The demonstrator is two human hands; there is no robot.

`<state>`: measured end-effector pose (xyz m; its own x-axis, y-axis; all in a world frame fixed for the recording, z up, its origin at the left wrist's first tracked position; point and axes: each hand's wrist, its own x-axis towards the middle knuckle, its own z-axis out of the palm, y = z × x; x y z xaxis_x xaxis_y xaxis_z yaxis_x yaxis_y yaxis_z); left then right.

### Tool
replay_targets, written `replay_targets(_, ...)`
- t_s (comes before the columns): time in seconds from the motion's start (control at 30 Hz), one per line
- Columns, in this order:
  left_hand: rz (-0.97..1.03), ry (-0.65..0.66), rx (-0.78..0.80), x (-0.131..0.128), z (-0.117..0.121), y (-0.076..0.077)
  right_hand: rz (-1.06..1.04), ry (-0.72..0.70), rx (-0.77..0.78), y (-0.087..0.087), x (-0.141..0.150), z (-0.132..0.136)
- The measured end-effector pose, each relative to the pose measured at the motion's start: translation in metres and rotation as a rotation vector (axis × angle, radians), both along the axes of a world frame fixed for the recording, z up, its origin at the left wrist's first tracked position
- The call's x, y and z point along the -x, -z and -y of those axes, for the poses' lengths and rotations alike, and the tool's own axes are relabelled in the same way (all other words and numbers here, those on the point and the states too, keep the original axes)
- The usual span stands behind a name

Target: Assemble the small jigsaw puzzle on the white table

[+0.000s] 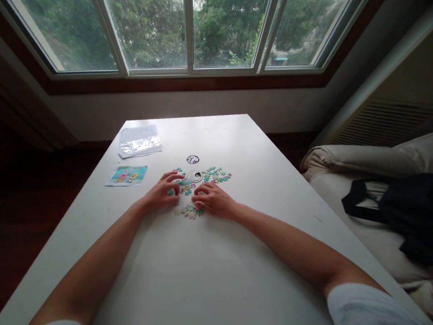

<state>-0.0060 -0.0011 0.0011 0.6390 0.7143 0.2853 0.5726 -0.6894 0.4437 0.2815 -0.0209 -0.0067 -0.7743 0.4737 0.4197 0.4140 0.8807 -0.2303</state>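
Small jigsaw puzzle pieces (216, 174) in green, pink and yellow lie scattered on the white table (218, 263), with several pale ones face down at the near side (188, 213). My left hand (163, 191) rests at the left of the pile, thumb and fingers curved apart around a few pieces. Opposite it, my right hand (217, 200) lies palm down with fingers spread over the pile's near right side; what is under its fingertips is hidden. A round silvery lid-like disc (194, 176) sits among the pieces, just beyond my hands.
A dark-and-white round disc (192, 159) lies past the pile. At the left are a colourful cartoon picture sheet (127, 176) and a clear plastic bag with papers (140, 141). A dark bag (421, 210) rests on the pale sofa (333, 193) at right. Windows stand beyond the table.
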Motion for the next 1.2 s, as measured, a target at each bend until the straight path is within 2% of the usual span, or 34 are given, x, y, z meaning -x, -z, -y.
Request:
replay_targets(0.23,-0.072,0.037,0.035,0.001,0.000,-0.004,-0.084,0.032,0.006,0.005,0.001,-0.006)
replay_targets(0.47,-0.162,0.072,0.010,0.001,0.003,-0.013,-0.212,0.063,0.093,0.008,-0.002,-0.014)
replay_targets(0.67,-0.174,0.069,-0.020,0.001,0.004,-0.016,-0.298,0.082,0.104,0.010,-0.003,-0.017)
replay_targets(0.83,-0.134,0.033,-0.041,0.001,0.000,-0.010,-0.230,-0.034,0.117,0.005,-0.005,-0.013)
replay_targets(0.97,-0.076,0.015,-0.064,-0.001,-0.003,-0.003,-0.097,-0.117,0.102,0.000,-0.006,-0.009)
replay_targets(1.07,-0.041,0.018,-0.053,-0.004,-0.002,-0.002,0.008,-0.136,0.049,0.000,-0.005,-0.008)
replay_targets(1.2,-0.038,-0.015,-0.067,-0.006,0.000,-0.003,0.048,-0.118,0.011,0.003,-0.004,-0.010)
